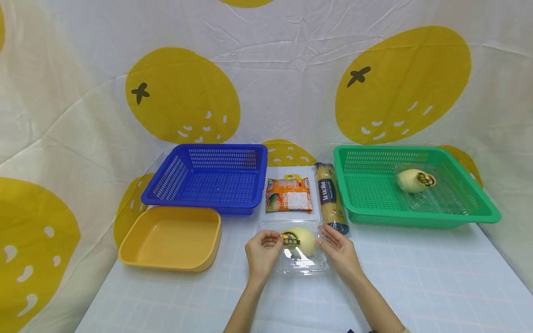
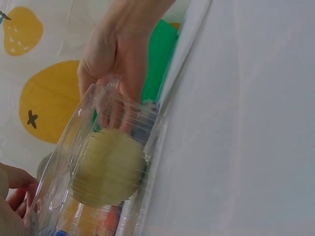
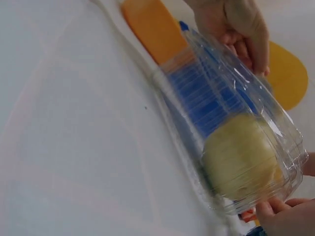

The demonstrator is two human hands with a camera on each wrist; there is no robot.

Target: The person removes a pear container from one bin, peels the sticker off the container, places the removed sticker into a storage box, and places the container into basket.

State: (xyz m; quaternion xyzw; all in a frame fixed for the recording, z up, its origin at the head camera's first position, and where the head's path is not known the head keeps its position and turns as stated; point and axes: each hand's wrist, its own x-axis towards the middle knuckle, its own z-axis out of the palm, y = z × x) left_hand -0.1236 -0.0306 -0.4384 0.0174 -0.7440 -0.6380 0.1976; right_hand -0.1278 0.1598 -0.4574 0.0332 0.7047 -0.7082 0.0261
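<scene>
A clear plastic clamshell box [image 1: 306, 266] with a round, pale yellow fruit [image 1: 307, 241] inside sits on the table in front of me. A dark label [image 1: 290, 238] with yellow print and Chinese characters shows over its lid. My left hand [image 1: 262, 254] has thumb and fingertips pinched at the label's left end, over the lid. My right hand [image 1: 342, 252] grips the box's right edge between thumb and fingers. In the right wrist view the fruit [image 3: 241, 157] shows through the ribbed side of the box.
Behind the box lie an orange packet [image 1: 288, 195] and a bag of pasta [image 1: 331, 196]. A blue basket [image 1: 258, 194] and a yellow tub [image 1: 208, 259] stand left. The green basket [image 1: 354, 212] at right holds a similar boxed, labelled fruit [image 1: 412, 181]. A patterned cloth hangs behind.
</scene>
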